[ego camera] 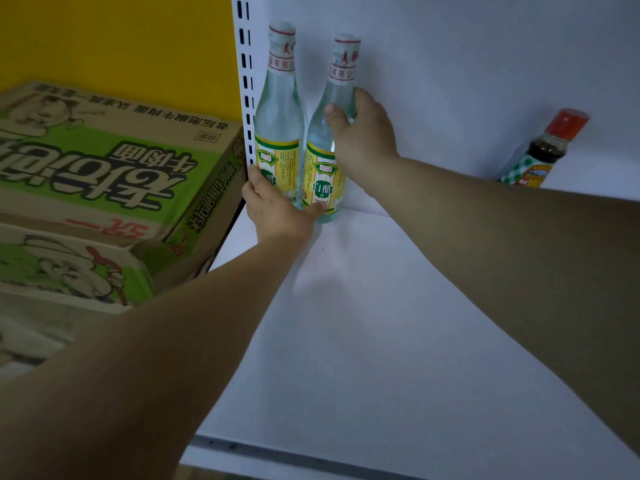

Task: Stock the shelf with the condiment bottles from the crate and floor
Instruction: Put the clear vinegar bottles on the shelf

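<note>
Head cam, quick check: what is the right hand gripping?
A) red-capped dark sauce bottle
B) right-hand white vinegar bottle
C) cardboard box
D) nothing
B: the right hand curls round the shoulder of the right white vinegar bottle; the left hand holds the left white vinegar bottle near its base, and the dark sauce bottle is untouched.

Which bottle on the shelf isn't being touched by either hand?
The dark red-capped bottle, alone at the right. The left hand holds the left clear bottle, the right hand the right clear bottle.
</note>
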